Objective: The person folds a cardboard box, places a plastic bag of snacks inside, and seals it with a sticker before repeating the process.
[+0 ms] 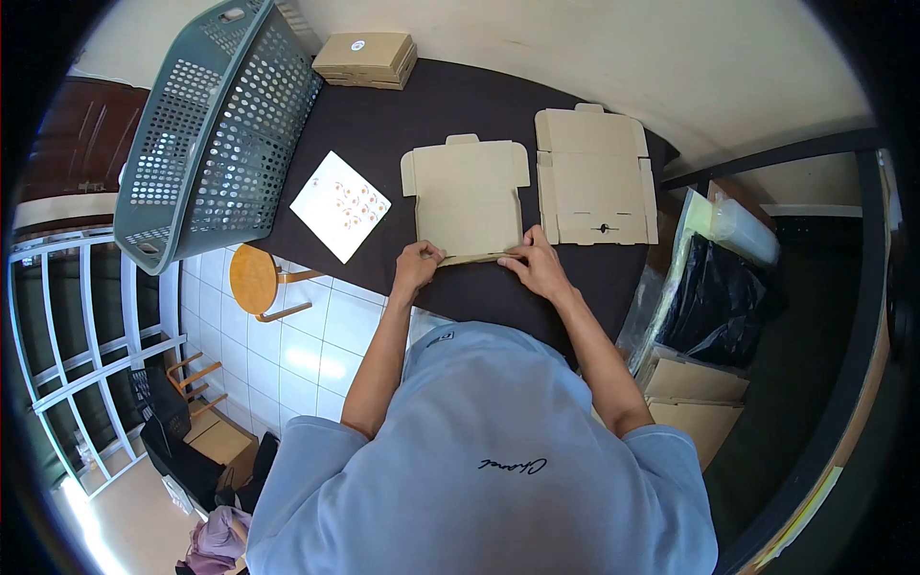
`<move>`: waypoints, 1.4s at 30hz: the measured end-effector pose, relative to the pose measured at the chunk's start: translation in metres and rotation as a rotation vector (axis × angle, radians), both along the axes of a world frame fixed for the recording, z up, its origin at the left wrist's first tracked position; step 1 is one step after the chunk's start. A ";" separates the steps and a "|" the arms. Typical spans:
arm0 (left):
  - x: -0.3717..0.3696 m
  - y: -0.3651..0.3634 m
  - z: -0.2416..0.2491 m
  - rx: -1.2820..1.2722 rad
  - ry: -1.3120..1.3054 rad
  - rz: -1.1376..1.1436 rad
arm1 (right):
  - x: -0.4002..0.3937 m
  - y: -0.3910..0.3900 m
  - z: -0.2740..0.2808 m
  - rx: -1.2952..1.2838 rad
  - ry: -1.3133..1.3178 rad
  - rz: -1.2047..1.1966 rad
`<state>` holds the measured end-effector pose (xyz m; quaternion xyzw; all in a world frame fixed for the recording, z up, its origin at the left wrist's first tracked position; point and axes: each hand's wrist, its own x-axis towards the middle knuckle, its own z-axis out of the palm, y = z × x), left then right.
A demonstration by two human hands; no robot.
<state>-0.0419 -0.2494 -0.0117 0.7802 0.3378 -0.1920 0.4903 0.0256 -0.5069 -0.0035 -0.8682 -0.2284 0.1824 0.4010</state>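
Observation:
A partly folded cardboard box lies on the dark tabletop, its lid panel spread flat toward the wall and its near edge folded up. My left hand grips the near left corner with bent fingers. At the near right corner, my right hand pinches the folded edge between thumb and fingers. To the right lies a flat, unfolded cardboard box blank with slits and a small dark hole. A white square sheet with a reddish floral print rests left of the box.
A large grey-green perforated basket stands at the table's left end. Stacked folded boxes sit by the wall. A wooden stool is on the tiled floor; black plastic and cardboard are at right.

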 end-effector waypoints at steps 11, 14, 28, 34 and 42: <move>0.002 0.011 -0.016 0.157 -0.049 -0.220 | 0.008 0.026 0.014 -0.260 -0.028 -0.095; 0.004 0.004 -0.012 0.214 -0.067 -0.204 | -0.009 0.027 0.022 -0.237 -0.284 -0.119; -0.005 -0.001 0.008 0.187 -0.123 -0.248 | -0.017 0.038 -0.011 -0.097 -0.138 0.042; -0.025 -0.002 -0.010 0.150 -0.440 -0.128 | -0.011 0.045 -0.012 -0.101 -0.140 0.016; -0.018 0.008 -0.022 0.227 -0.436 -0.239 | -0.005 0.052 0.001 -0.123 0.219 -0.027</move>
